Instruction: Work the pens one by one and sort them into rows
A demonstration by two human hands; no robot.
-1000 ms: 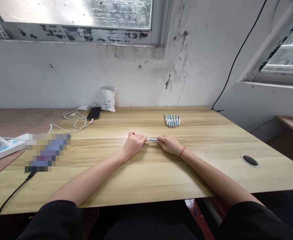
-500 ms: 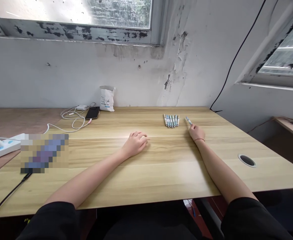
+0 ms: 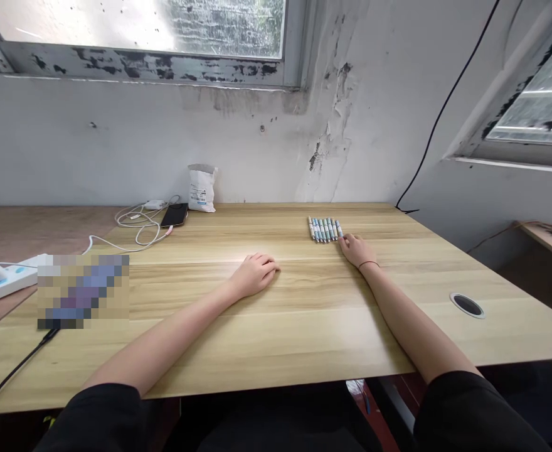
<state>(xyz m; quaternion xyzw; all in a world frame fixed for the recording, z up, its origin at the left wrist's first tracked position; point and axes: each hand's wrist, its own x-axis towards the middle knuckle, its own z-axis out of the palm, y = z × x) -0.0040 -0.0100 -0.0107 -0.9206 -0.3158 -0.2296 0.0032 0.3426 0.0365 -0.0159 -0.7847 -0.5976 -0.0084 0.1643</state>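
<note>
Several pens (image 3: 322, 230) in pale blue, green and white lie side by side in a tight row toward the back of the wooden table. At the row's right end is one more pen (image 3: 339, 227); the fingers of my right hand (image 3: 357, 250) are closed on its near end. That end is partly hidden by my fingertips. My left hand (image 3: 254, 275) rests palm down on the tabletop, left of the row and nearer to me. Its fingers are loosely bent, with nothing seen in them.
A white packet (image 3: 202, 188) stands against the wall. Beside it lie a black phone (image 3: 175, 215) and a tangled white cable (image 3: 139, 233). A blurred-out device (image 3: 85, 292) and a power strip (image 3: 12, 276) are at left. A cable hole (image 3: 467, 305) sits at right.
My right hand has moved left with the pen and brought it down against the right end of the row. The fingers of my left hand have drawn closer together.
</note>
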